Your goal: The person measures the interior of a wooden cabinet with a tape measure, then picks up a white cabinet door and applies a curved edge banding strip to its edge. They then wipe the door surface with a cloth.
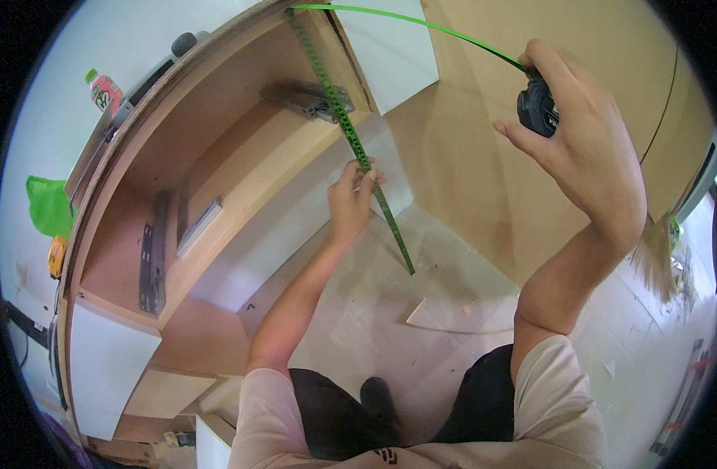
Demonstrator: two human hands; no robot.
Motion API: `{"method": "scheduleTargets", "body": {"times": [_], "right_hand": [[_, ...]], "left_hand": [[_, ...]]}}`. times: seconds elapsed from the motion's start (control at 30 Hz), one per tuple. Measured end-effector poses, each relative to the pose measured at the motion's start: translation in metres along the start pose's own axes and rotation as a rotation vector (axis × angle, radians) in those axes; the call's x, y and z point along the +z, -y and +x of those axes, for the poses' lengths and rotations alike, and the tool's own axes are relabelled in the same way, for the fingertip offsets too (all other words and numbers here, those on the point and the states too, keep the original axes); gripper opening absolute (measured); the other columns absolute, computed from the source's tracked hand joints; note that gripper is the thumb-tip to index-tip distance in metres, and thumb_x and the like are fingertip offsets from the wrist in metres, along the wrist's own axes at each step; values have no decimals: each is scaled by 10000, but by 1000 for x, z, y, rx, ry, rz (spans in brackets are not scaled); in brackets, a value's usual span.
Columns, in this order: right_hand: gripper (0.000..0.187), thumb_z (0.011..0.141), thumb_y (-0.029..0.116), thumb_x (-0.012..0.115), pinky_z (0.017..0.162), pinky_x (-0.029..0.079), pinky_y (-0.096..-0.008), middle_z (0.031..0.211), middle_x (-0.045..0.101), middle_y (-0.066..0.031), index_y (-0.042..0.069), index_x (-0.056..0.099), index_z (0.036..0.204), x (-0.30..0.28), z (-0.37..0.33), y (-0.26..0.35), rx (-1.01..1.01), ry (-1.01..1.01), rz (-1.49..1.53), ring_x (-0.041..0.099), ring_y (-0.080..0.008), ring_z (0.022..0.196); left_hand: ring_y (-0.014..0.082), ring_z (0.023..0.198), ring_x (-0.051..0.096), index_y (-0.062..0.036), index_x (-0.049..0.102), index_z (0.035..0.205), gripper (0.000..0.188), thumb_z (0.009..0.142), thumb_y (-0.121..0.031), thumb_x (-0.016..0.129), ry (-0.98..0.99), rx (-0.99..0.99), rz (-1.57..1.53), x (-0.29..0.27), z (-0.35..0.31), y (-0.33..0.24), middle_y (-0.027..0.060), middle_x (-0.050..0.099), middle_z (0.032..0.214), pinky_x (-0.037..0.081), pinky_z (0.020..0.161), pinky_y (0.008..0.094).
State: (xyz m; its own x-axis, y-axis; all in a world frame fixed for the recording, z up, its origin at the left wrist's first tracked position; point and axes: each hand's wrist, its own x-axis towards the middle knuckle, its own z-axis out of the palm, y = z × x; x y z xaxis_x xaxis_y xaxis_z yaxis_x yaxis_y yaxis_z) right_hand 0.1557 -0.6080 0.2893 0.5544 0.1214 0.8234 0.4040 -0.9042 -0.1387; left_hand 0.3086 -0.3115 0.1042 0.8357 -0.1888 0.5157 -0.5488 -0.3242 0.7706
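Observation:
My right hand (581, 125), raised on the right, is closed round the black case of a tape measure (536, 109). From the case the green tape blade (405, 17) arcs left to the upper edge of a wooden cabinet (241, 176). There it doubles back, and the rest of the blade slants down across the open compartment. My left hand (350, 199) pinches this lower stretch in front of the cabinet. Beyond my fingers the end of the blade hangs free over the floor.
Metal drawer slides (151, 258) lie inside the compartments. A pink bottle with a green cap (104, 90) and a green cloth-like thing (50, 205) are by the cabinet top. Wood scrap (460, 314) lies on the tiled floor (358, 336). At right is a broom (655, 258).

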Motion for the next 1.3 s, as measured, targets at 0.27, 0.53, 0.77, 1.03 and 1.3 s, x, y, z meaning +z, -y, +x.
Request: {"method": "scheduleTargets", "body": {"times": [0.27,0.53,0.77,1.03,1.3], "right_hand": [[514,787,160,851,854,494,-477,1040,633,-214,1,543,1166,7,3,17,58,20,-64,600,-449,946],[527,783,173,859,863,498,-473,1055,635,-210,0,544,1168,13,4,12,50,-5,-56,600,-454,959],[540,779,179,866,867,501,-470,1052,635,-209,-1,544,1173,17,4,12,41,3,-57,605,-449,954],[523,777,166,863,842,500,-465,1018,626,-208,-1,542,1155,16,5,10,21,1,-42,599,-443,926],[517,776,158,860,849,493,-467,1009,620,-210,0,540,1150,19,6,11,21,-7,-42,593,-446,928]], "left_hand": [[216,1055,767,28,600,1335,284,1075,-86,609,61,0,9,2,3,16,155,775,1098,613,894,337],[239,1071,771,55,626,1289,253,1060,-51,616,36,-15,9,5,2,23,188,778,1121,619,899,344],[212,1089,763,26,625,1289,256,1071,-107,631,52,-30,-6,6,1,28,135,780,1140,604,837,307],[248,1110,761,65,618,1269,237,1063,-51,609,35,-28,14,6,0,25,191,774,1145,619,914,346],[240,1091,768,68,627,1250,228,1060,-59,627,24,3,10,6,-2,28,185,782,1116,612,911,335]]}}
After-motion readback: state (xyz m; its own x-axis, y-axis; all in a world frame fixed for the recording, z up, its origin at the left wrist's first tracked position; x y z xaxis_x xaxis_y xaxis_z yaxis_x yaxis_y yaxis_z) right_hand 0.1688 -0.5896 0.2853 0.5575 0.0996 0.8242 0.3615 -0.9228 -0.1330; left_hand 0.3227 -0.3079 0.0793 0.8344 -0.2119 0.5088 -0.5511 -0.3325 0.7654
